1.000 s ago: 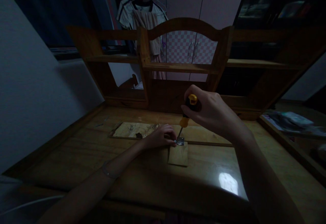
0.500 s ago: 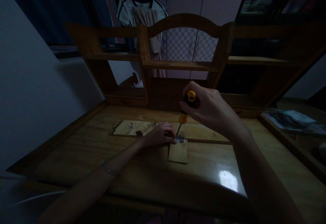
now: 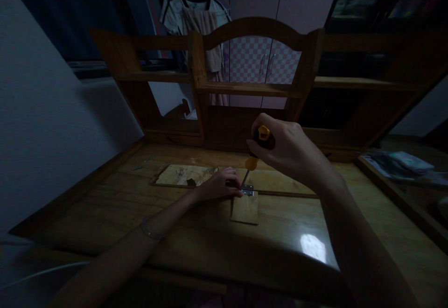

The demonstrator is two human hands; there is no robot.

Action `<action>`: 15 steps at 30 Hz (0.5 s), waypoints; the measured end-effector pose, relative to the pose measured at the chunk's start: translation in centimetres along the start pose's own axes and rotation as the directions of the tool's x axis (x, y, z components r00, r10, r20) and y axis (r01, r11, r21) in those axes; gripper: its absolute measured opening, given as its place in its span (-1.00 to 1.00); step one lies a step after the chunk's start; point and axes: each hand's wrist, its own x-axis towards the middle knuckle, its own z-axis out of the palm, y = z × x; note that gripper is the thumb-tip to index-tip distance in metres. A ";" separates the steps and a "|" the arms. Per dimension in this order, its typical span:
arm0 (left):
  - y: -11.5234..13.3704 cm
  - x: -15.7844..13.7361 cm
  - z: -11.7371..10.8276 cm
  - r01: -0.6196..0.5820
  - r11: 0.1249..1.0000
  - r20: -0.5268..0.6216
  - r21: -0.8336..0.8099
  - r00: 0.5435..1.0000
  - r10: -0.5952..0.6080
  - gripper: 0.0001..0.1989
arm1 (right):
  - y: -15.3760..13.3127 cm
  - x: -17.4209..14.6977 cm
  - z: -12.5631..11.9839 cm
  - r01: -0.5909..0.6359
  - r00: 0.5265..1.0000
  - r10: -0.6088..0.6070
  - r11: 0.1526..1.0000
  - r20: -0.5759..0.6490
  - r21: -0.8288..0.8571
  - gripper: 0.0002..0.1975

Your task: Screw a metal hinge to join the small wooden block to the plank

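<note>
My right hand (image 3: 280,147) is wrapped round the handle of a yellow and black screwdriver (image 3: 251,163). Its shaft slants down to a small silver hinge (image 3: 248,190), the tip meeting the hinge's left part. That hinge lies across the edges of a small wooden block (image 3: 245,208) and a long wooden board (image 3: 280,182). My left hand (image 3: 224,184) is closed, fingers curled, with thumb and fingertips at the left end of the hinge. Whether a screw sits under the screwdriver tip is hidden by those fingertips.
Board and block lie on a glossy wooden desk (image 3: 196,233). Small thin items (image 3: 140,164) lie at the left. A wooden shelf unit (image 3: 248,88) rises along the far side. Papers and plastic bags (image 3: 406,163) rest at the right. A white wall (image 3: 70,126) borders the left.
The screwdriver handle has turned slightly in my right hand, which has barely shifted. My left hand, the hinge and both wooden pieces stay in place.
</note>
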 end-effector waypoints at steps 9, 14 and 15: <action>0.1 0.1 0.0 0.019 1.000 0.008 -0.002 1.000 -0.019 -0.75 | 0.0 -0.2 -0.5 0.007 0.999 -0.006 1.000 0.042 -0.019 -0.95; -0.1 0.0 0.1 0.007 0.999 0.004 -0.031 1.000 -0.007 -0.78 | -0.1 -0.2 -0.8 0.034 0.996 -0.035 0.999 0.081 0.020 -0.93; -0.2 0.0 0.1 0.007 0.999 0.003 -0.036 1.000 -0.006 -0.79 | -0.1 -0.2 -0.9 0.036 0.995 -0.039 0.999 0.094 0.034 -0.92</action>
